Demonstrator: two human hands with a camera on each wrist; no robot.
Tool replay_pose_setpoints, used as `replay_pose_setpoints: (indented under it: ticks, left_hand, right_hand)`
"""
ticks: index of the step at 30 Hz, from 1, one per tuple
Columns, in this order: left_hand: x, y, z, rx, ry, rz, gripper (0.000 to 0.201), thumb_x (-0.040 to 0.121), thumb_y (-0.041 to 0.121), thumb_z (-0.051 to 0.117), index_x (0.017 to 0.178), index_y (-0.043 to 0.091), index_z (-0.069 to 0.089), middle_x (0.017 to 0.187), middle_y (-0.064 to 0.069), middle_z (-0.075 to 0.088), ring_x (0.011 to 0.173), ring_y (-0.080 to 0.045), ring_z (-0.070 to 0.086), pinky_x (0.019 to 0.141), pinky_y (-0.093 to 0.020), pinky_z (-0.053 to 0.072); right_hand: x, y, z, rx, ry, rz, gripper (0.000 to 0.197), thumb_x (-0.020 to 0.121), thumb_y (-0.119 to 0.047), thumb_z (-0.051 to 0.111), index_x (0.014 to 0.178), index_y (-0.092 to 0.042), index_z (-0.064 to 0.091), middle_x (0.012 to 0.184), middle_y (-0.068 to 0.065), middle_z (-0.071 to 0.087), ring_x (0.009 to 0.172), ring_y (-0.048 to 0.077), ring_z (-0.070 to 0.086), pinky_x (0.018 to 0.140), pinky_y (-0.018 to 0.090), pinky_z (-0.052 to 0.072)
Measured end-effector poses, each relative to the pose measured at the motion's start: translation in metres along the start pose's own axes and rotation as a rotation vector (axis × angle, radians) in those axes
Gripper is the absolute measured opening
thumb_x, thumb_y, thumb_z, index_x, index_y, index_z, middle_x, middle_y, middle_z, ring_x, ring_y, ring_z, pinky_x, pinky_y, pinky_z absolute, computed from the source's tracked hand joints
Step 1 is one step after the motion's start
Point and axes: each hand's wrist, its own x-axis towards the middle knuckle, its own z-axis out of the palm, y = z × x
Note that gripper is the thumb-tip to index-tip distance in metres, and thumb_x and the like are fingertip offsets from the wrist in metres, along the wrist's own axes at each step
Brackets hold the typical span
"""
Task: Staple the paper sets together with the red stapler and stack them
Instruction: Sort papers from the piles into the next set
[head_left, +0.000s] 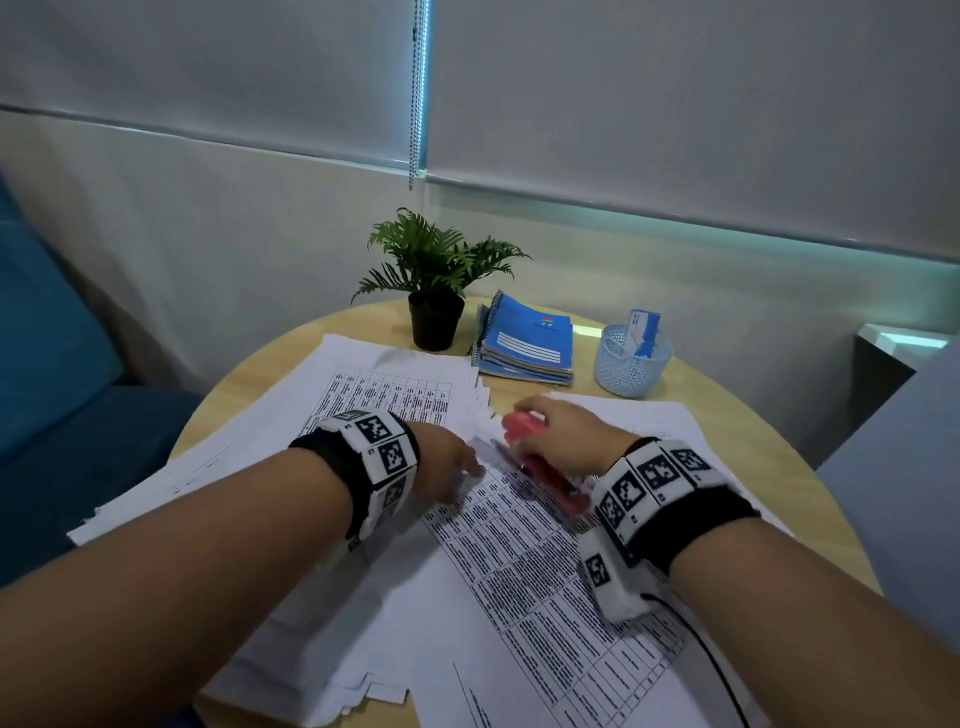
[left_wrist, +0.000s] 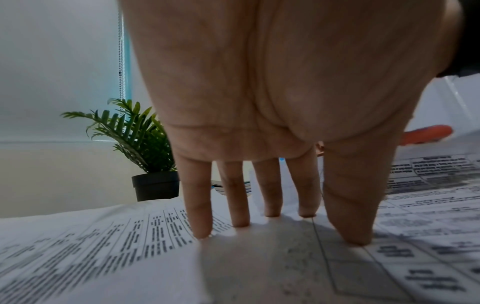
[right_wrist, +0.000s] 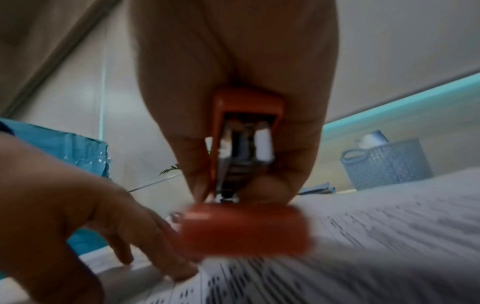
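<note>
The red stapler (head_left: 540, 457) lies at an angle over the top edge of a printed paper set (head_left: 530, 582) in the middle of the round table. My right hand (head_left: 550, 431) grips it from above, fingers curled round its body; in the right wrist view the stapler (right_wrist: 244, 144) fills the centre, its red front end blurred. My left hand (head_left: 460, 470) sits just left of the stapler. Its straight fingers (left_wrist: 239, 205) press their tips on the paper set (left_wrist: 272, 267). A fanned pile of other printed sheets (head_left: 332, 410) lies to the left.
At the back of the wooden table (head_left: 769, 457) stand a potted plant (head_left: 434, 296), a stack of blue spiral notebooks (head_left: 527, 343) and a pale mesh basket (head_left: 631, 361). A blue seat (head_left: 57, 374) is on the left, a grey surface on the right.
</note>
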Motion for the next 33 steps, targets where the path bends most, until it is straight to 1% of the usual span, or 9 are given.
replay_pose_setpoints:
  ticks: [3,6,8,11,13,16,23,27,33]
  left_hand:
    - [0.003,-0.002,0.000,0.012,0.007,0.036,0.050,0.088,0.031,0.059,0.136,0.032,0.045,0.144,0.007,0.042,0.123,-0.017,0.047,0.106,-0.035,0.037]
    - [0.005,-0.004,-0.002,0.035,-0.012,0.025,0.053,0.088,0.036,0.059,0.137,0.036,0.041,0.154,0.009,0.022,0.130,-0.020,0.041,0.108,-0.037,0.035]
    - [0.005,-0.005,-0.004,0.040,-0.022,0.016,0.053,0.088,0.037,0.059,0.137,0.038,0.040,0.155,0.010,0.016,0.131,-0.021,0.040,0.108,-0.038,0.035]
    - [0.008,-0.007,-0.003,-0.020,-0.023,0.007,0.053,0.084,0.034,0.065,0.133,0.039,0.044,0.147,0.010,0.035,0.126,-0.018,0.044,0.105,-0.037,0.037]
    - [0.009,-0.010,-0.001,-0.049,-0.023,0.001,0.053,0.083,0.036,0.064,0.132,0.042,0.045,0.148,0.012,0.034,0.129,-0.016,0.041,0.107,-0.035,0.034]
    - [0.007,-0.014,0.000,-0.036,-0.035,0.016,0.052,0.086,0.041,0.059,0.135,0.043,0.042,0.150,0.013,0.031,0.130,-0.016,0.040,0.109,-0.036,0.032]
    - [0.003,-0.012,-0.001,0.006,-0.024,0.043,0.048,0.088,0.039,0.057,0.134,0.043,0.043,0.142,0.011,0.043,0.120,-0.017,0.047,0.106,-0.036,0.036]
    - [0.004,-0.012,-0.003,-0.004,-0.039,0.036,0.051,0.087,0.041,0.057,0.135,0.044,0.041,0.146,0.009,0.039,0.122,-0.019,0.045,0.105,-0.034,0.036]
    - [0.004,-0.012,-0.004,0.000,-0.040,0.034,0.055,0.085,0.041,0.060,0.137,0.045,0.039,0.154,0.010,0.023,0.132,-0.019,0.039,0.111,-0.034,0.030]
  right_hand:
    - [-0.001,0.002,0.010,0.169,-0.086,0.038,0.041,0.094,-0.027,0.055,0.132,-0.020,0.043,0.111,0.009,0.060,0.069,0.016,0.060,0.051,0.023,0.047]
    - [-0.006,-0.003,0.002,0.617,-0.091,-0.021,0.034,0.094,-0.029,0.056,0.126,-0.024,0.047,0.095,0.011,0.066,0.066,0.022,0.064,0.068,0.040,0.057]
    - [-0.013,-0.009,-0.012,0.865,-0.194,-0.048,0.029,0.095,-0.020,0.054,0.124,-0.021,0.050,0.088,0.015,0.063,0.061,0.024,0.060,0.064,0.039,0.053]
    - [-0.015,-0.009,-0.018,0.494,-0.262,-0.028,0.031,0.092,-0.022,0.059,0.122,-0.021,0.051,0.095,0.013,0.066,0.069,0.024,0.062,0.064,0.034,0.052]
    - [-0.009,-0.001,-0.009,0.096,-0.221,0.048,0.038,0.092,-0.034,0.058,0.126,-0.024,0.045,0.108,0.011,0.065,0.080,0.023,0.062,0.073,0.034,0.048]
    - [-0.001,0.007,0.007,-0.173,-0.227,0.101,0.046,0.098,-0.032,0.047,0.137,-0.015,0.031,0.122,0.012,0.056,0.090,0.021,0.054,0.079,0.030,0.043]
    - [0.015,-0.006,0.026,-0.459,-0.203,0.031,0.037,0.100,-0.021,0.038,0.134,-0.008,0.031,0.125,0.013,0.049,0.105,0.027,0.055,0.092,0.039,0.046]
    - [0.018,-0.005,0.029,-0.454,-0.195,0.056,0.038,0.100,-0.022,0.038,0.133,-0.008,0.028,0.116,0.014,0.055,0.095,0.027,0.056,0.086,0.038,0.046]
    - [0.028,-0.003,0.041,-0.487,-0.098,0.108,0.033,0.099,-0.023,0.038,0.128,-0.010,0.030,0.119,0.015,0.051,0.103,0.030,0.055,0.077,0.037,0.043]
